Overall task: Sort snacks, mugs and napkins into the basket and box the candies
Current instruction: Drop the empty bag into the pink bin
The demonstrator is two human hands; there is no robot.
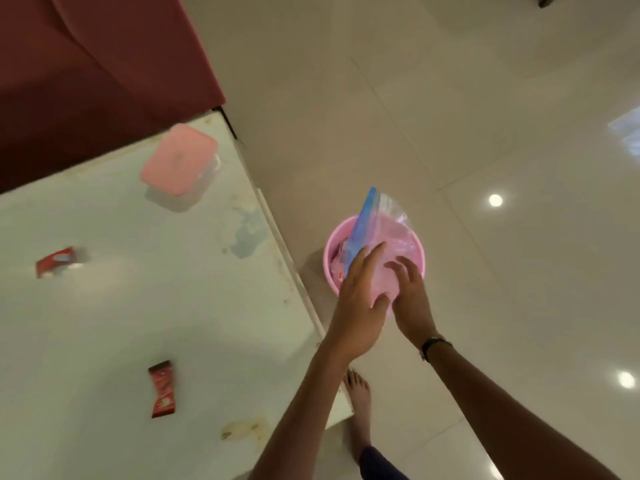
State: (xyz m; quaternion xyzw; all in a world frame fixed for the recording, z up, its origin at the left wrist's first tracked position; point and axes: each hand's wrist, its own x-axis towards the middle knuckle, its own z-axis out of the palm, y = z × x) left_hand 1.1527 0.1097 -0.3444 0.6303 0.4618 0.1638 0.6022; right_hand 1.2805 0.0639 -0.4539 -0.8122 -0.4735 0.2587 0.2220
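Note:
A pink round basket (pixel 331 251) stands on the floor beside the table's right edge. A clear zip bag (pixel 388 220) with a blue seal strip and pale pink contents leans upright in it. My left hand (pixel 358 303) lies on the bag with fingers spread. My right hand (pixel 412 299) touches the bag's right side, fingers loosely curled. Neither hand visibly grips it. Two red candy wrappers lie on the white table, one (pixel 55 261) at the left and one (pixel 162 389) nearer me. A clear box with a pink lid (pixel 178 161) sits at the table's far corner.
The white table (pixel 138 306) fills the left side, stained near its right edge. A dark red sofa (pixel 86 71) stands behind it. Glossy beige floor tiles (pixel 485 133) spread to the right. My bare foot (pixel 358 400) is by the table's corner.

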